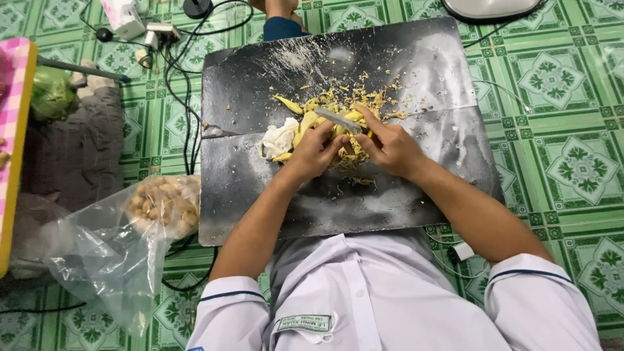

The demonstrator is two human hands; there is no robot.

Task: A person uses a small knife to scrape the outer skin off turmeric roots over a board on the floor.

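White shirt sleeves fill the near edge at six o'clock, both forearms reaching up to a dark board [260,201] laid on the green tiled floor [559,162]. Off at eight o'clock lies a clear plastic bag [104,253] with small pale brown roots [162,205] in its mouth, just beside the board's left edge.

At the board's centre, the left hand [311,155] has its grip closed on a yellowish root piece [305,123], with a crumpled white scrap [278,138] touching it at nine o'clock. The right hand [390,148] holds a small knife [338,120], grip tight on the handle, blade lying across the root and pointing toward ten o'clock. Yellow peelings [344,97] are heaped at twelve o'clock from the hands, thinning out toward two o'clock.

Scraping well here likely means keeping the blade shallow, working away from the left fingers, and turning the piece in short strokes. The left thumb looks close to the edge, so a slip is the risk.
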